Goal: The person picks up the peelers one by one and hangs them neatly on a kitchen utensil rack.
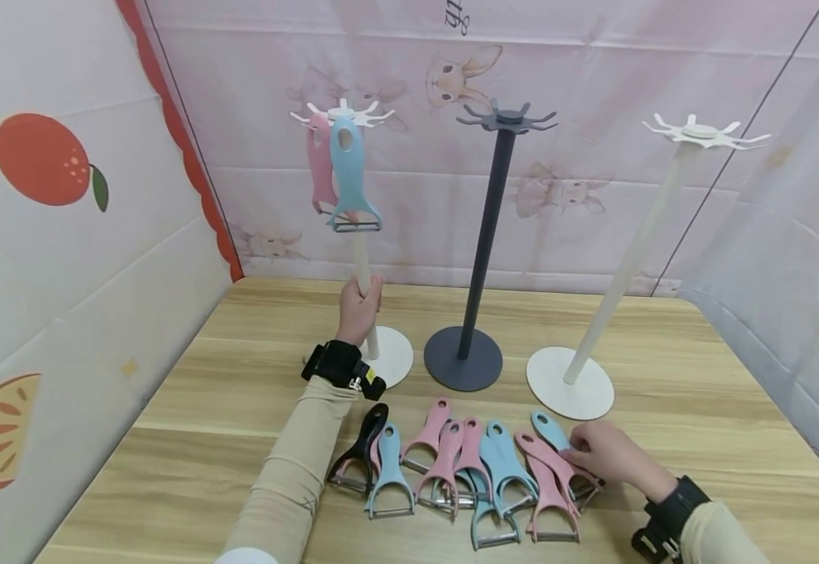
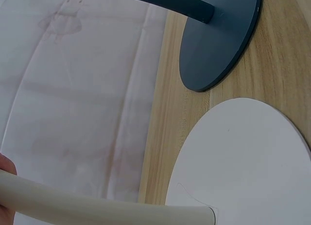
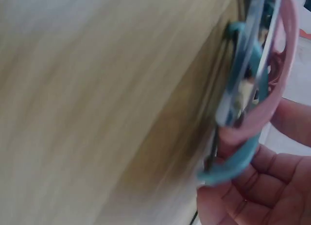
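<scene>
Left hand: we see the left hand (image 1: 358, 311) wrapped round the pole of the left white stand (image 1: 362, 262), a little above its round base; the left wrist view catches only a bit of finger at its edge, against the pole.
Right hand: we find the right hand (image 1: 608, 450) at the right end of the pile, fingers curled at the overlapping pink and light blue peelers (image 1: 546, 452); the right wrist view is blurred, so we cannot fairly tell whether it pinches one or both.
Between hands: the two are well apart, one at the stand, the other low over the table (image 1: 191, 470).
Hung peelers: on the left white stand's hooks we see a light blue peeler (image 1: 348, 168) in front and a pink peeler (image 1: 320, 164) just behind, blades down.
Loose pile: in front of the stands we see pink and light blue peelers lying partly across one another, with a black peeler (image 1: 367, 439) at the left end, its handle pointing towards the stands.
Other stands: the dark grey stand (image 1: 485, 243) is in the middle and the right white stand (image 1: 621, 282) beyond it, both upright on round bases.
Backdrop: we see a pale pink cloth (image 1: 261, 94) printed with rabbits behind the table.
</scene>
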`<state>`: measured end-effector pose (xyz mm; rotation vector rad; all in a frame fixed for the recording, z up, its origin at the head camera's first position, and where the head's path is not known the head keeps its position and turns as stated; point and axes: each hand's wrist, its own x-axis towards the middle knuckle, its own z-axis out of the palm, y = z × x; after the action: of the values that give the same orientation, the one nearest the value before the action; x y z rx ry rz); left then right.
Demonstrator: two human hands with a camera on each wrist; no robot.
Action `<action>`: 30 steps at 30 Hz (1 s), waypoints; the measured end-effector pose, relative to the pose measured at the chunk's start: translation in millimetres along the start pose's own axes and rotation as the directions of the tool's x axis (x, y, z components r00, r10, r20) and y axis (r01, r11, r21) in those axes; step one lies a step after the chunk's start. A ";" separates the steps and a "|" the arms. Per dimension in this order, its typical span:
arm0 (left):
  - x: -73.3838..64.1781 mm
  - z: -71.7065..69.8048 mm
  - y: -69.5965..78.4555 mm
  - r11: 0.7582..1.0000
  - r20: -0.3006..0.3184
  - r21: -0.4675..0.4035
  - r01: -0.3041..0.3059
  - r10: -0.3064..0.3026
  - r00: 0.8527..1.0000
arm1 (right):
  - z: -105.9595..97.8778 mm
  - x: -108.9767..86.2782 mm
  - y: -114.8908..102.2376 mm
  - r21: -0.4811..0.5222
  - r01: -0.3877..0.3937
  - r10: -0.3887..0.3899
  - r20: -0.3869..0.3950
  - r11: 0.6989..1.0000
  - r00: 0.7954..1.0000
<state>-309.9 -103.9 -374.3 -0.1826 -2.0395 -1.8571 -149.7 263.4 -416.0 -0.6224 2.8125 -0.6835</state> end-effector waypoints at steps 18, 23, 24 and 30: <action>-0.3 0.0 0.5 1.000 0.003 -0.023 0.003 -0.002 1.000 | -16.3 0.1 -3.0 0.231 -0.033 0.063 -0.123 0.972 0.990; -0.8 0.8 1.6 1.000 -0.003 -0.020 0.004 -0.004 1.000 | -26.4 9.9 -15.9 0.260 0.054 0.006 -0.224 0.964 0.975; -0.8 1.0 1.7 1.000 -0.002 -0.018 0.004 -0.004 1.000 | -27.9 12.5 -19.6 0.269 0.082 -0.015 -0.241 0.960 0.971; -0.3 0.5 1.4 1.000 -0.001 -0.011 0.011 -0.011 1.000 | -35.9 38.2 -53.0 0.356 0.225 -0.105 -0.327 0.907 0.939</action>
<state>-309.3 -103.2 -373.1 -0.1736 -2.0333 -1.8750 -174.7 218.2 -362.3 -0.7388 2.7723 -1.4421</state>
